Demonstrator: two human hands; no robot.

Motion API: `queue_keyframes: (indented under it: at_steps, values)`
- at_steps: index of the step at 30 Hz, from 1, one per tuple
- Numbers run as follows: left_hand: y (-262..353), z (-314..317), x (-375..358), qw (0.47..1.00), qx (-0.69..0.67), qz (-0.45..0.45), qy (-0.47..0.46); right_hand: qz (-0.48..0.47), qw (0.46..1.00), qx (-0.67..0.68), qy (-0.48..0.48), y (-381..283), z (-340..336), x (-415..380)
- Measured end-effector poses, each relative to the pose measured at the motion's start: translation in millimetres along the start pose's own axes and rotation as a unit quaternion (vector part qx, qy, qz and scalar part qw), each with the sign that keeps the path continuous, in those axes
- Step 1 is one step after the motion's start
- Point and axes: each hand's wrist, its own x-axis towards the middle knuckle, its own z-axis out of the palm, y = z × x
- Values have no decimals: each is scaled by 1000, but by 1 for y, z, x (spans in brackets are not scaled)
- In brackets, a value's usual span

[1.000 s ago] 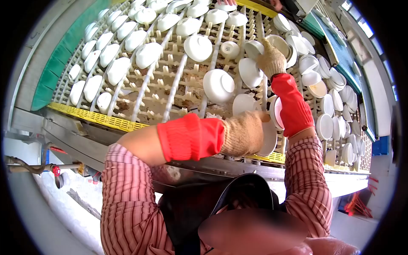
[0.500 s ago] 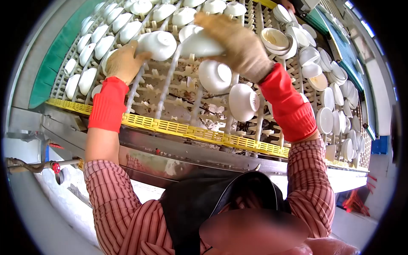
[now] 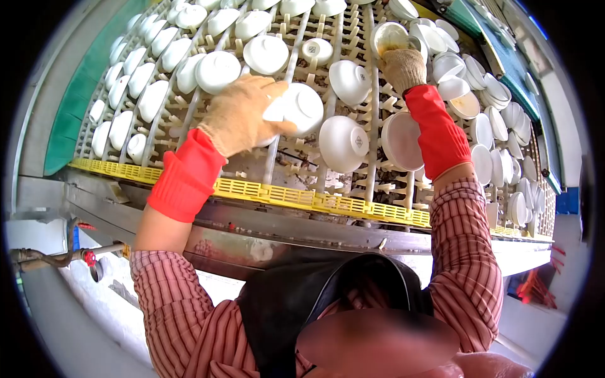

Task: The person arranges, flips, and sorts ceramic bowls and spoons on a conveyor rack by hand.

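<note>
My left hand (image 3: pixel 244 114), in a tan glove with a red cuff, has its thumb and fingers around a white bowl (image 3: pixel 305 109) lying bottom up on the pegged conveyor (image 3: pixel 295 165). Farther right, my right hand (image 3: pixel 404 69), gloved the same way, grips the near edge of a white bowl (image 3: pixel 389 35) with brown residue inside. Its fingertips are partly hidden by that bowl. Between the hands, a white bowl (image 3: pixel 350 82) and a larger bowl (image 3: pixel 343 144) sit tilted among the pegs. A round white dish (image 3: pixel 402 142) leans below my right wrist.
Rows of white bowls (image 3: pixel 153 101) cover the conveyor's left and far parts. Stacked bowls and dishes (image 3: pixel 483 131) crowd the right. A yellow slatted edge (image 3: pixel 302 197) and a metal rail (image 3: pixel 283 228) run along the near side; a green guard (image 3: pixel 69 123) stands left.
My left hand has moved right to another bowl. My right hand has let go of a white bowl and moved right to the stained bowl. The conveyor's bowls have shifted slightly left.
</note>
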Motion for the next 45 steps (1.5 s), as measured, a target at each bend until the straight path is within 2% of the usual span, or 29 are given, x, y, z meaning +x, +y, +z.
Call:
queue_keyframes:
  at_steps: [3,4,7,8,12,16,19,20,23,24,25,27,28,29,31,32,35,36,37,39,41,42,43,44,45]
  values:
    - [1,-6,-8,999,-29,-41,-22,10,997,70,21,-8,-11,-11]
    - [-6,-5,-11,992,-85,-86,-22,6,997,75,-4,-8,-17,-15]
    - [-12,-12,-18,971,-139,-196,-15,-52,998,18,-24,6,-23,-34]
    - [-5,-18,-18,967,-149,-207,-5,-70,996,1,-55,11,-29,-40]
    - [29,-23,-8,995,-42,14,91,-22,988,-79,-129,29,6,-44]
    - [77,-11,3,990,-66,112,52,-27,986,105,-126,29,-28,-88]
    - [85,18,29,992,-49,97,63,-90,958,200,-187,48,-49,-117]
    - [93,16,42,992,-26,103,73,-101,949,252,-161,64,-34,-128]
    - [112,40,91,970,-51,110,210,130,949,235,-166,52,-82,-137]
    - [115,51,109,975,-45,101,192,112,969,187,-114,54,-90,-136]
    - [118,58,127,980,-36,91,173,99,974,176,-105,56,-88,-135]
    - [135,59,155,995,85,54,24,69,982,158,-80,60,-80,-125]
    - [130,82,171,984,148,97,18,19,993,118,-7,64,-58,-123]
    - [124,104,184,967,212,141,15,6,993,116,-12,72,-34,-123]
    - [131,100,192,964,237,116,-37,-15,994,107,-29,87,-4,-122]
    - [132,99,194,961,248,105,-63,2,992,106,-72,82,-9,-119]
    - [130,102,181,972,212,90,-38,-42,993,37,-103,81,-14,-112]
    - [126,99,174,978,184,99,-13,-48,996,52,-61,79,-25,-106]
    - [128,97,167,983,150,96,-35,170,941,282,-75,76,-37,-94]
    - [144,75,147,990,82,89,-77,48,924,378,45,86,-30,-74]
    - [170,60,136,981,99,91,-137,-75,916,359,160,80,-48,-44]
    - [181,50,133,974,111,103,-168,59,786,601,133,56,-61,-30]
    - [189,44,128,966,125,115,-197,186,581,786,97,40,-69,-18]
    - [190,54,120,974,95,197,-63,158,611,772,73,53,-40,1]
    - [189,65,110,957,61,273,72,129,640,756,51,67,-11,21]
